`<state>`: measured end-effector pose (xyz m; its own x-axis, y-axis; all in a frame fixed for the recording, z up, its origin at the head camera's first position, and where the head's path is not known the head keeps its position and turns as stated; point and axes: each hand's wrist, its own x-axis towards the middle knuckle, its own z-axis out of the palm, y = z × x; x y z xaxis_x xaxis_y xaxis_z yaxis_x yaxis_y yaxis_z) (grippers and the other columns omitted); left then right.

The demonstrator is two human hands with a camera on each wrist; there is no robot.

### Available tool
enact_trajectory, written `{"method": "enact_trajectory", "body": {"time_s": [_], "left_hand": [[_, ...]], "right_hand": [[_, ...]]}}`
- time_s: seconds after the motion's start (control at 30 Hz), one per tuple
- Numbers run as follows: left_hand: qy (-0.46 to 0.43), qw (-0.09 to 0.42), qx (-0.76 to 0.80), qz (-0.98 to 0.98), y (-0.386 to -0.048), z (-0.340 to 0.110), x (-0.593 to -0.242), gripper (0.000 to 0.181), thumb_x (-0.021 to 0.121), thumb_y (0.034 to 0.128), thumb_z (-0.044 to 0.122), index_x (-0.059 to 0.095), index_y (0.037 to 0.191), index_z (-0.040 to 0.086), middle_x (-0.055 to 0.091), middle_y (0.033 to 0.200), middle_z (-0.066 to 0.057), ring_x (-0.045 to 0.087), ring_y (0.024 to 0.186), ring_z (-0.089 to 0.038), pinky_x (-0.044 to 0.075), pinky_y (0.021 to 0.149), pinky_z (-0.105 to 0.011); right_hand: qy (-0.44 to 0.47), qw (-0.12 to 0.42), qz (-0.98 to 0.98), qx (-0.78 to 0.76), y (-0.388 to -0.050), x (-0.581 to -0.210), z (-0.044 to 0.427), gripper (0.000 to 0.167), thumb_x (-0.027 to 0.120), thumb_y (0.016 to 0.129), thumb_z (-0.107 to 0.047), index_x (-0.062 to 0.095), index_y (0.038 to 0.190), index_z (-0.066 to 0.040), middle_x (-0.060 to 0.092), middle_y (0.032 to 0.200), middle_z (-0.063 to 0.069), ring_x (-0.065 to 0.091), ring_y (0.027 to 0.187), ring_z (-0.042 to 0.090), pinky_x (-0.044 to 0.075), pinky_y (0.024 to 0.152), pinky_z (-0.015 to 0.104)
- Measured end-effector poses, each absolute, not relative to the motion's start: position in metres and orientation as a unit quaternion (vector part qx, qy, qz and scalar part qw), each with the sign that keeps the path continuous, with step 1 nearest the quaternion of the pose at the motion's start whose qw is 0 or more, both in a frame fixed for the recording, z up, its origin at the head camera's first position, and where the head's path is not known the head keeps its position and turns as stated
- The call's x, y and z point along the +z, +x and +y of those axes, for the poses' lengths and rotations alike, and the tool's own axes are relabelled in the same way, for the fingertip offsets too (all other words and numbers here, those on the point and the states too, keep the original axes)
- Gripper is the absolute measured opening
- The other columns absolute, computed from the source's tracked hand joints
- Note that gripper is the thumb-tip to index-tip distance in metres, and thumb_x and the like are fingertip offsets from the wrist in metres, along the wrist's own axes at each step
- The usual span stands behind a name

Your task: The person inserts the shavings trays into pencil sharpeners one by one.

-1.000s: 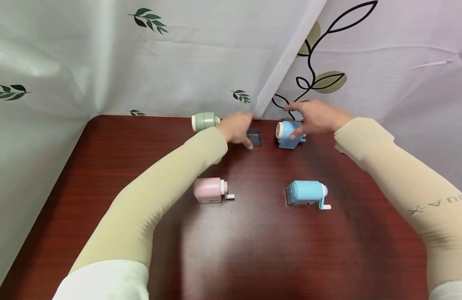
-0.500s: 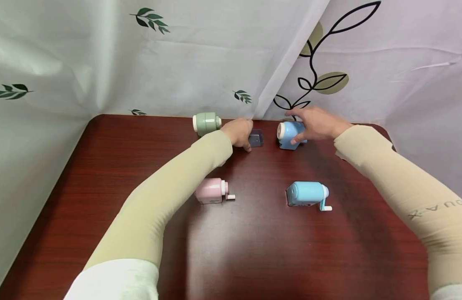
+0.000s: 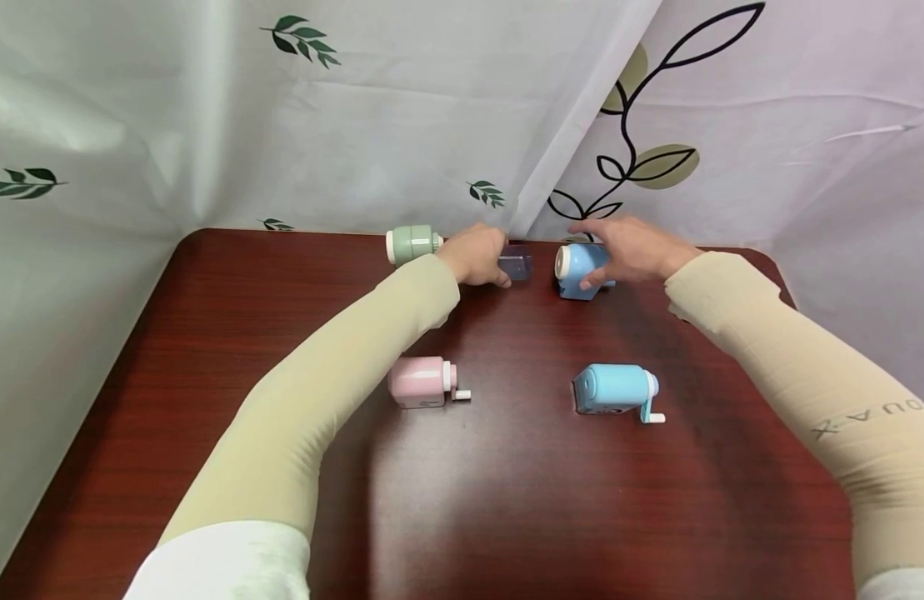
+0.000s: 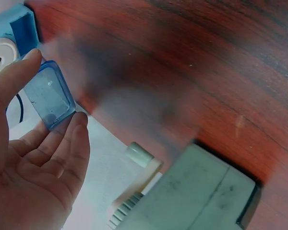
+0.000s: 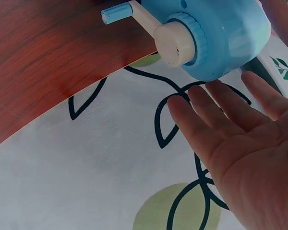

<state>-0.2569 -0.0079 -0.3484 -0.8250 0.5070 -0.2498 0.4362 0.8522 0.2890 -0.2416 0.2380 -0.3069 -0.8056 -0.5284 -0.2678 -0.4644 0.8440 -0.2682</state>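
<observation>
My left hand (image 3: 475, 254) pinches a small clear bluish shavings tray (image 4: 52, 95) by its edges, thumb on one side and fingers on the other. In the head view the tray (image 3: 516, 263) shows just right of that hand, near the back edge. A blue crank pencil sharpener (image 3: 577, 268) stands to its right. My right hand (image 3: 632, 248) is spread over this sharpener, thumb in front. In the right wrist view its fingers are extended beside the blue body (image 5: 230, 38); whether they touch it is unclear. A green sharpener (image 3: 412, 244) sits left of my left hand.
A pink crank sharpener (image 3: 421, 382) stands below my left forearm, with a light-blue one (image 3: 613, 388) in front of my right arm. All stand on a dark red wooden table (image 3: 506, 483). A patterned white sheet (image 3: 402, 125) hangs behind the back edge.
My left hand has shifted slightly back and right, and the clear tray has moved with it, now looking tilted. My right hand has stayed nearly still at the blue sharpener.
</observation>
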Motion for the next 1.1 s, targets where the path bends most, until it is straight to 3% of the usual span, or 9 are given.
{"method": "enact_trajectory", "body": {"time_s": [0.4, 0.73, 1.1], "left_hand": [[0.273, 0.148, 0.085, 0.947, -0.251, 0.008, -0.343, 0.048, 0.084, 0.0818, 0.036, 0.062, 0.111, 0.005, 0.066, 0.105, -0.007, 0.059, 0.102, -0.025, 0.048, 0.092, -0.037], [0.282, 0.157, 0.052, 0.945, -0.248, 0.021, -0.347, 0.042, 0.082, 0.0836, 0.034, 0.063, 0.108, 0.006, 0.067, 0.107, -0.006, 0.061, 0.101, -0.023, 0.05, 0.091, -0.036], [0.28, 0.159, 0.053, 0.945, -0.247, 0.029, -0.345, 0.031, 0.083, 0.0836, 0.033, 0.065, 0.098, 0.012, 0.066, 0.098, -0.001, 0.061, 0.094, -0.018, 0.052, 0.084, -0.035]], "right_hand": [[-0.286, 0.162, 0.94, -0.086, -0.245, -0.309, 0.234, 0.072, 0.086, 0.079, -0.016, 0.054, 0.142, -0.005, 0.059, 0.134, 0.025, 0.055, 0.121, 0.04, 0.044, 0.101, 0.052], [-0.307, 0.142, 0.938, -0.072, -0.244, -0.314, 0.235, 0.062, 0.087, 0.077, -0.01, 0.064, 0.134, -0.006, 0.067, 0.12, 0.021, 0.064, 0.104, 0.035, 0.051, 0.09, 0.048], [-0.3, 0.142, 0.94, -0.082, -0.244, -0.311, 0.24, 0.06, 0.088, 0.076, -0.009, 0.065, 0.132, -0.006, 0.068, 0.118, 0.021, 0.063, 0.103, 0.035, 0.051, 0.089, 0.049]]}}
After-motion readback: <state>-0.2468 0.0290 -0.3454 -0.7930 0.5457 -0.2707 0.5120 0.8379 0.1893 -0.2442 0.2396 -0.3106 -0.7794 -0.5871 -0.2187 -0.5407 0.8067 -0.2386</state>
